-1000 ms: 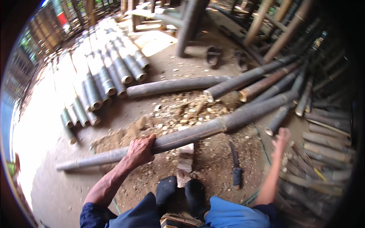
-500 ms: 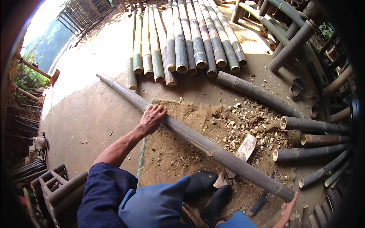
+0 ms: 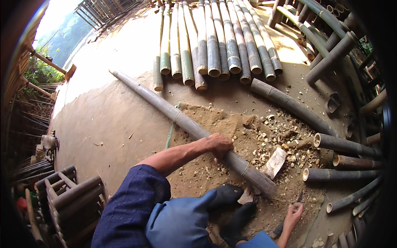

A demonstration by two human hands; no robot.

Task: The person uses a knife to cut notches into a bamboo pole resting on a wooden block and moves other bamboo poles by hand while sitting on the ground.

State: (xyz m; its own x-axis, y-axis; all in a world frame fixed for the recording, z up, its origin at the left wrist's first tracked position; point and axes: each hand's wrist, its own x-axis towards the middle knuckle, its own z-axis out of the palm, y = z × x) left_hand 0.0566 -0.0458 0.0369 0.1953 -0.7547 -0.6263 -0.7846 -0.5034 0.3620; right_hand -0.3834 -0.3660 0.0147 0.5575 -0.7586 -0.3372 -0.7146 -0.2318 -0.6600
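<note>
My left hand point(image 3: 220, 145) is wrapped over a long grey-brown bamboo pole point(image 3: 165, 109), gripping it nearer its close end. The pole slants from the far left down toward my feet, its near end passing over a pale wood block point(image 3: 275, 162). At the lower right, my right hand point(image 3: 292, 211) hangs loosely curled over the middle of a knife point(image 3: 278, 230). The dark handle shows below the hand and the narrow dark blade above it; whether the fingers touch the knife is hard to see.
Several bamboo poles point(image 3: 213, 53) lie side by side at the back. A shorter pole point(image 3: 293, 105) and several cut ends point(image 3: 326, 141) lie to the right. Wood chips point(image 3: 269, 128) litter the brown mat point(image 3: 194, 165). Bamboo stools point(image 3: 74, 198) stand at the lower left.
The pole has slid up and to the left, away from my right side. My left hand now grips closer to its near end. My right hand has left that end and moved to the knife.
</note>
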